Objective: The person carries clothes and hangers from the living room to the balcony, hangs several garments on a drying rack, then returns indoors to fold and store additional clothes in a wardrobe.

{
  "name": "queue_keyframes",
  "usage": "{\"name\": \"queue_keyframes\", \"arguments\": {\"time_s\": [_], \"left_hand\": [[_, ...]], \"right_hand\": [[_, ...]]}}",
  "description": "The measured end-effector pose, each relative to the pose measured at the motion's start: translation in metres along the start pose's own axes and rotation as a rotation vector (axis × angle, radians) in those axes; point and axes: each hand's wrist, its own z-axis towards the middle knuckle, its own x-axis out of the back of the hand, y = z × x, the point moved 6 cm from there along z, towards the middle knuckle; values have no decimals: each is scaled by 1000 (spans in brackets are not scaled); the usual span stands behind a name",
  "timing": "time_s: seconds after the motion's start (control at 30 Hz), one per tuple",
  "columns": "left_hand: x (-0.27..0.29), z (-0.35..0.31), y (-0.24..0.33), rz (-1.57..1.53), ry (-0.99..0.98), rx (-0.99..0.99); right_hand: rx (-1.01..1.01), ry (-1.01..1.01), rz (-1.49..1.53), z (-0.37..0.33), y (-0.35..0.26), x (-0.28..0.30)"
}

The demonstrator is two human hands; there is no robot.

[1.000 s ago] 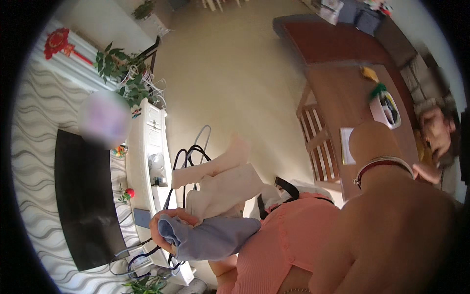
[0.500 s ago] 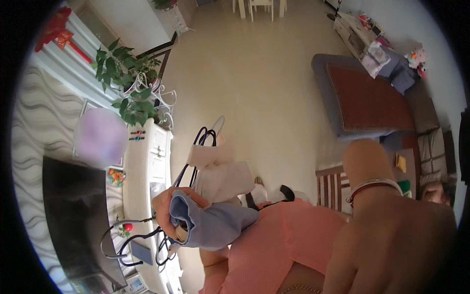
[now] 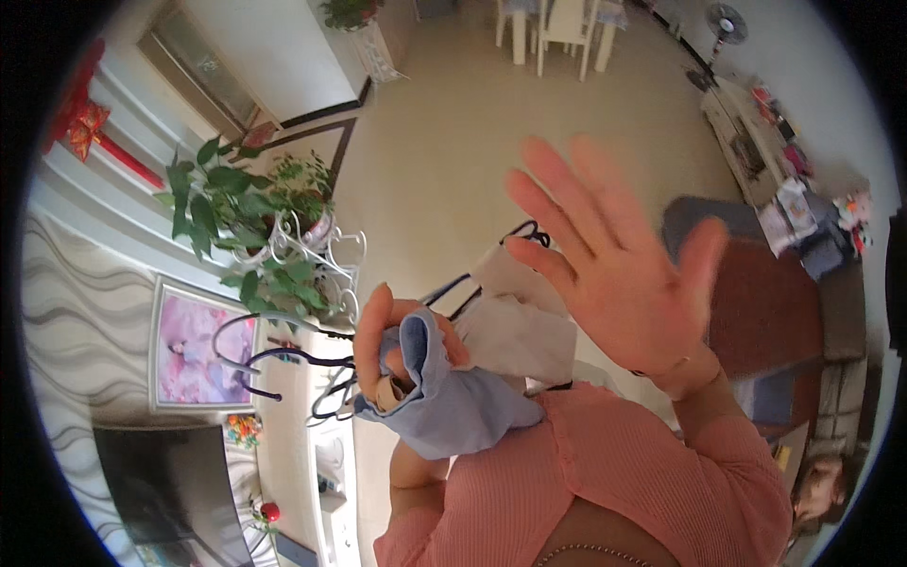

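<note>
My left hand is closed around a bundle, its fingers wrapped over a rolled blue cloth garment. Several thin hangers, dark and grey with curved ends, stick out to the left of that hand. Beyond the blue garment hangs a pale grey-white cloth, and more dark hanger loops show at its far end. Raised in front of it, my right hand has its fingers spread and holds nothing. It partly covers the pale cloth.
A white cabinet runs along the left wall, below a framed picture and beside a dark television. Potted plants stand on a white metal stand. At right is a sofa; a chair and table are at the far end.
My right hand has moved from the lower right up to the middle, fingers now spread. The left-hand bundle has shifted right and slightly up in view, and the whole view has turned.
</note>
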Motion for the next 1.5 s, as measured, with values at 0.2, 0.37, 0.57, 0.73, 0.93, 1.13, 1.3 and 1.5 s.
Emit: {"name": "queue_keyframes", "arguments": {"time_s": [0.2,0.37,0.57,0.73,0.93,1.13,1.3,1.5], "left_hand": [[25,150,-106,-87,207,105],[41,278,-206,-282,300,183],[60,465,-301,-256,94,179],[91,613,-376,-448,207,248],[162,761,-463,-526,308,249],[262,886,-525,-447,549,164],[391,946,-558,-369,731,-45],[536,1017,-599,-349,930,-92]], "right_hand": [[-206,42,110,170,93,108],[-277,47,229,300,164,189],[-243,105,271,466,220,274],[-183,156,226,599,261,334],[-273,130,271,751,356,392],[-491,-40,408,941,478,409],[-732,-162,510,1058,616,378],[-934,-249,508,1161,786,352]]}}
